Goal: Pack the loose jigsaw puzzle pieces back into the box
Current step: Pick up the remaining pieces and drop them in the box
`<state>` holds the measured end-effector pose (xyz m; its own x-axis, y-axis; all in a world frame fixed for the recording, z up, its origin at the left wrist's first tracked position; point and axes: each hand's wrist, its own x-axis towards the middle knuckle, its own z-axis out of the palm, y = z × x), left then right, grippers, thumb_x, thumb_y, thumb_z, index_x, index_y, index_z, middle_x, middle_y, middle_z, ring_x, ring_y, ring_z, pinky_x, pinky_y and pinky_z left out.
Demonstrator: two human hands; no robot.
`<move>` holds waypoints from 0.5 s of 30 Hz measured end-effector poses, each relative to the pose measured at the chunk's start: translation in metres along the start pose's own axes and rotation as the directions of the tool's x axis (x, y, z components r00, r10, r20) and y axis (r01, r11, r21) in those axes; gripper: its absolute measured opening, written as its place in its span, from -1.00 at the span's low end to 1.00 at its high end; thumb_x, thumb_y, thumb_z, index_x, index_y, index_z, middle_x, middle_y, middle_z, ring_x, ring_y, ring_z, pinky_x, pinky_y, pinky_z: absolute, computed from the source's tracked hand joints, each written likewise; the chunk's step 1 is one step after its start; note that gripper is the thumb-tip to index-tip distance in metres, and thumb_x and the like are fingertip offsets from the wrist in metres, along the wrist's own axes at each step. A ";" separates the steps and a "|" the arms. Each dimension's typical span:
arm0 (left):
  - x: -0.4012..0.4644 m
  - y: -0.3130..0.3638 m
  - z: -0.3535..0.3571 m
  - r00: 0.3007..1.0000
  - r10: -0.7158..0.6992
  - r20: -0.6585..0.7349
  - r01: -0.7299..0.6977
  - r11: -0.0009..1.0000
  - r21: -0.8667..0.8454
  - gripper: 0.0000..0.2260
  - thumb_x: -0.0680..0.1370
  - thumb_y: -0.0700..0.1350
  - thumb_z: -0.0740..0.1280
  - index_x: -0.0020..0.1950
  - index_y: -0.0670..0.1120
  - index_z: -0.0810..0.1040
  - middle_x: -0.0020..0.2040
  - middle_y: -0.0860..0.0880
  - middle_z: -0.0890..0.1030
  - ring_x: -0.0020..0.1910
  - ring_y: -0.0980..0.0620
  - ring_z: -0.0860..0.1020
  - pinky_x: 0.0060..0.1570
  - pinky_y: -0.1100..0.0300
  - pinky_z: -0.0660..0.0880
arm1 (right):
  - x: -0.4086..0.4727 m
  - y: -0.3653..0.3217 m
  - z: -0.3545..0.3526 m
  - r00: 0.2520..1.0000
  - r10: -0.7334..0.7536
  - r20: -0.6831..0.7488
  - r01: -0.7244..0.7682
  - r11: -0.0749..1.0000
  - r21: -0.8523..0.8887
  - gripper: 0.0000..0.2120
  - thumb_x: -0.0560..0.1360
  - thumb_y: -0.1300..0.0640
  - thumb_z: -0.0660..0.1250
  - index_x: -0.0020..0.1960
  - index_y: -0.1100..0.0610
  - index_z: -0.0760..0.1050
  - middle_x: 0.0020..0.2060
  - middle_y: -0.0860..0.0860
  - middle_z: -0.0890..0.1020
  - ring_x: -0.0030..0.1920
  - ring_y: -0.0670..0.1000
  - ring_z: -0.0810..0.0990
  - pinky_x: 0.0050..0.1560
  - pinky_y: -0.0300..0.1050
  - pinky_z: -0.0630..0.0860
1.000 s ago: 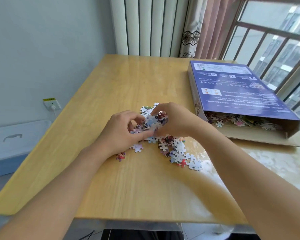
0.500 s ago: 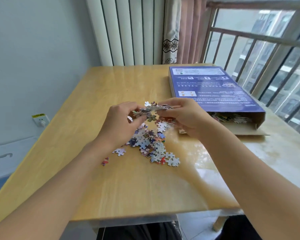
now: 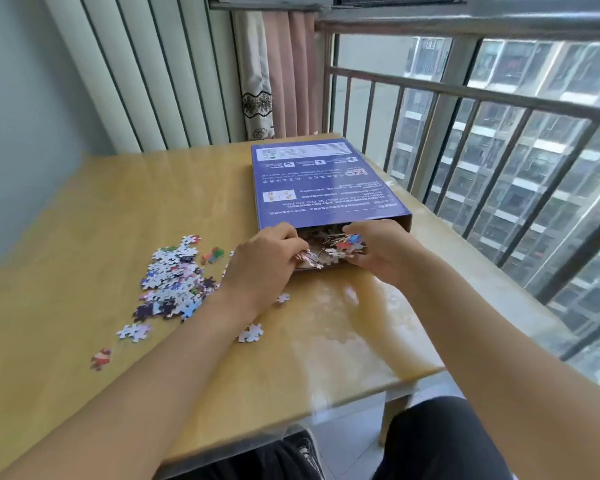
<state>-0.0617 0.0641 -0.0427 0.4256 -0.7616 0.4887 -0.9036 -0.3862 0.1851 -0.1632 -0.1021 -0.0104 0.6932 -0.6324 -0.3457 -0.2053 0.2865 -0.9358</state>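
Hands (image 3: 264,261) (image 3: 381,251) at box (image 3: 326,181) mouth, each grip seemingly cupping puzzle pieces (image 3: 329,251).

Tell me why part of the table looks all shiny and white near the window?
In the head view, daylight from the window glares off the glossy table, washing out the wood beside the right hand; the wide lens bends the railing, and the pieces near the left hand look slightly soft.

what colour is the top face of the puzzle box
Purple-blue with white print, on the flat cardboard puzzle box; clearest in the head view, the only one.
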 end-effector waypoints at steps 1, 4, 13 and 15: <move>0.002 0.003 0.003 0.999 -0.003 0.032 0.002 1.000 0.016 -0.77 0.56 -0.19 0.33 0.15 0.02 0.66 0.08 0.07 0.58 0.02 -0.02 0.56 -0.17 0.14 0.47 | 0.000 0.000 -0.003 1.000 -0.005 0.014 0.005 1.000 0.004 -0.74 0.53 0.32 0.32 0.21 0.22 0.49 0.04 0.14 0.54 -0.06 0.08 0.58 -0.22 -0.10 0.60; 0.005 0.000 0.007 0.992 -0.016 0.124 0.014 1.000 0.009 -0.75 0.60 -0.12 0.29 0.25 0.04 0.62 0.15 0.08 0.58 0.09 0.00 0.55 -0.05 0.11 0.51 | -0.004 0.002 -0.011 0.998 -0.018 0.058 0.020 0.999 -0.032 -0.62 0.54 0.42 0.21 0.35 0.34 0.42 -0.09 0.09 0.52 0.00 0.11 0.53 -0.02 -0.05 0.54; 0.000 -0.005 0.012 0.969 -0.011 0.247 0.037 0.994 -0.103 -0.59 0.51 0.22 0.37 0.26 0.02 0.59 0.18 0.07 0.59 0.15 0.04 0.55 0.14 0.02 0.51 | -0.013 0.031 -0.013 0.882 -0.457 0.119 0.377 0.530 -0.760 -0.48 0.57 0.39 0.20 0.50 0.12 0.37 0.45 0.04 0.44 0.40 0.08 0.42 0.30 -0.17 0.36; 0.004 0.000 0.013 0.971 -0.035 0.237 0.045 0.998 -0.037 -0.64 0.53 0.22 0.35 0.23 0.06 0.59 0.14 0.08 0.58 0.12 0.03 0.55 0.09 0.02 0.52 | -0.010 0.035 -0.015 0.817 -0.548 0.181 0.431 0.371 -0.822 -0.51 0.58 0.36 0.26 0.47 0.11 0.43 0.46 0.03 0.43 0.45 0.08 0.39 0.39 -0.14 0.28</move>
<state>-0.0594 0.0541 -0.0518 0.4558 -0.8495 0.2656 -0.8849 -0.4004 0.2379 -0.1873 -0.0967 -0.0407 0.8035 -0.5436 0.2425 -0.3459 -0.7579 -0.5531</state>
